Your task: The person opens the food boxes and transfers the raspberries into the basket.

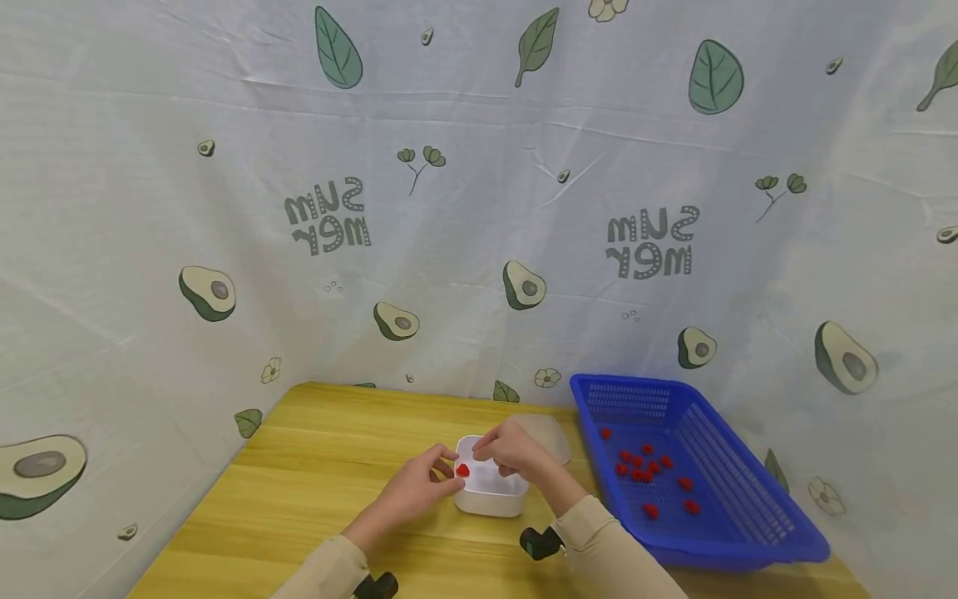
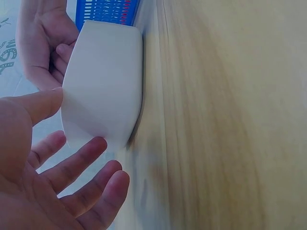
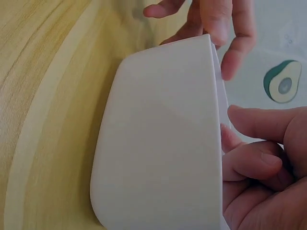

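Note:
A white open-topped box (image 1: 490,503) stands on the wooden table. Inside its left corner lies a small red piece (image 1: 463,471). My left hand (image 1: 419,487) is at the left end of the box, thumb and fingers spread; in the left wrist view its thumb tip and a fingertip are right at the wall. From above, my right hand (image 1: 516,449) reaches over the far rim, index finger pointing down into the box and the other fingers curled. The box wall hides its fingertips in the right wrist view, so I cannot tell whether they pinch anything.
A blue plastic basket (image 1: 718,545) with several small red pieces (image 1: 647,474) stands on the right. Behind the box lies a translucent lid (image 1: 550,433). A printed cloth (image 1: 464,208) hangs along the back of the table (image 1: 299,466).

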`<state>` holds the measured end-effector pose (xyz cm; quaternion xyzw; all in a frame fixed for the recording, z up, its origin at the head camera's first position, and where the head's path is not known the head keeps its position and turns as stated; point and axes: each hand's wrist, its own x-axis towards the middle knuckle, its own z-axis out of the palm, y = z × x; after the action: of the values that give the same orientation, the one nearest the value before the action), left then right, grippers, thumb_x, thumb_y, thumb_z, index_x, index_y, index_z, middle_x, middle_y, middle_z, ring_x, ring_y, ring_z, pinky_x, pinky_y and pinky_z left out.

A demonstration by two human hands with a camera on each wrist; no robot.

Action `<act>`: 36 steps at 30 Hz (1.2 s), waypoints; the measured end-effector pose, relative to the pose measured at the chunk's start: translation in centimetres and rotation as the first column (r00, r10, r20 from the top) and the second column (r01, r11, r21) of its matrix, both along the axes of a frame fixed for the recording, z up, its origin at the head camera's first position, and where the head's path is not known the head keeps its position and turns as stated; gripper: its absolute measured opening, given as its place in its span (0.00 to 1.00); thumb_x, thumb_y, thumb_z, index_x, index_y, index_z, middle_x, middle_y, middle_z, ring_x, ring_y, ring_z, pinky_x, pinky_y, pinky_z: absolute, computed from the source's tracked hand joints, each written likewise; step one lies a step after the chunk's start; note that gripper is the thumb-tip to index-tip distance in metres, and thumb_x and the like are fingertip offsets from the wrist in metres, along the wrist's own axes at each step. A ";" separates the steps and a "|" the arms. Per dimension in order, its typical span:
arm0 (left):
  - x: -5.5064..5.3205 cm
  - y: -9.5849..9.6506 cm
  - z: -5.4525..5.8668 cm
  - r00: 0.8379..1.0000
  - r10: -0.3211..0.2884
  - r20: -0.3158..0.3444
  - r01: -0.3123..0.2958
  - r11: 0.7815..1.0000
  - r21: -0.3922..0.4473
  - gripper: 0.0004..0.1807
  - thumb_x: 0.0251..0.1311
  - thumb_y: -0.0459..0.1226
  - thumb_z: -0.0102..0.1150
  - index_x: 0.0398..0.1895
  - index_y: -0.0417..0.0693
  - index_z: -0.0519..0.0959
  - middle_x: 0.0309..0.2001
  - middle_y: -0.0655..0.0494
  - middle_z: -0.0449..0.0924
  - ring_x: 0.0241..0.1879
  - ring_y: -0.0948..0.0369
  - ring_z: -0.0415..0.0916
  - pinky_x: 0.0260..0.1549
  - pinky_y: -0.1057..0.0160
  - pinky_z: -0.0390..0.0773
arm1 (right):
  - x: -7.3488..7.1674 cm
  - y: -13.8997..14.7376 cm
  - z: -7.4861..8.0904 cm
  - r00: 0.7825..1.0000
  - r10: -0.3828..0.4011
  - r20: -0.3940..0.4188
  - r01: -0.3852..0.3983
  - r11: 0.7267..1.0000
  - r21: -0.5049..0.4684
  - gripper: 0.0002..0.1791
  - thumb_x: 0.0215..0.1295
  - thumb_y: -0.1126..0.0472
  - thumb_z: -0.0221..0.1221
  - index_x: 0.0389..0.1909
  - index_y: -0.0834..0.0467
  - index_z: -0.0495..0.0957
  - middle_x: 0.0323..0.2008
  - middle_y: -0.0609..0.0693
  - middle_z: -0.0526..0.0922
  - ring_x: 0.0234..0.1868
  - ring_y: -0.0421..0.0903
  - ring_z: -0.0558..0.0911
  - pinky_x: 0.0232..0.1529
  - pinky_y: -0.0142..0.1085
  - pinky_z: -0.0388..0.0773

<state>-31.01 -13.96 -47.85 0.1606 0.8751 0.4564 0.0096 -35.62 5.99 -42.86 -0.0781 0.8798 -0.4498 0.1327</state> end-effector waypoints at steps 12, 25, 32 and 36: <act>0.1 0.1 0.0 1.000 -0.009 -0.003 0.009 1.000 0.009 0.21 0.64 0.48 0.66 0.56 0.50 0.76 0.43 0.58 0.82 0.41 0.58 0.76 0.41 0.54 0.79 | -0.3 -1.0 -1.7 0.999 -0.052 0.008 0.051 0.996 0.067 0.07 0.61 0.63 0.67 0.38 0.62 0.86 0.23 0.52 0.75 0.13 0.41 0.60 0.18 0.30 0.62; 0.1 0.1 0.0 1.000 -0.015 -0.006 0.015 1.000 0.005 0.22 0.65 0.48 0.65 0.57 0.49 0.75 0.43 0.57 0.83 0.41 0.58 0.76 0.40 0.56 0.79 | -0.8 -1.7 -3.6 0.994 -0.105 -0.005 0.105 0.991 0.085 0.03 0.57 0.64 0.66 0.28 0.60 0.85 0.13 0.45 0.63 0.13 0.40 0.60 0.16 0.29 0.58; 0.1 0.0 0.1 1.000 -0.012 -0.007 0.012 1.000 0.000 0.22 0.65 0.48 0.64 0.57 0.49 0.75 0.43 0.57 0.83 0.40 0.58 0.76 0.39 0.56 0.79 | -0.7 -1.9 -3.5 0.994 -0.108 -0.006 0.108 0.987 0.117 0.04 0.57 0.64 0.67 0.26 0.59 0.83 0.13 0.45 0.63 0.13 0.39 0.60 0.16 0.29 0.58; 0.1 0.0 0.0 1.000 -0.011 -0.010 0.011 1.000 0.002 0.22 0.65 0.48 0.65 0.57 0.49 0.75 0.43 0.56 0.83 0.40 0.58 0.76 0.39 0.56 0.79 | -0.6 -2.0 -3.4 0.994 -0.107 0.004 0.106 0.987 0.123 0.04 0.57 0.64 0.67 0.26 0.60 0.83 0.14 0.45 0.64 0.14 0.40 0.61 0.17 0.29 0.59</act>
<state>-30.87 -14.01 -47.80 0.1676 0.8739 0.4563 0.0075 -36.26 3.99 -46.30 -0.0206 0.9080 -0.4016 0.1176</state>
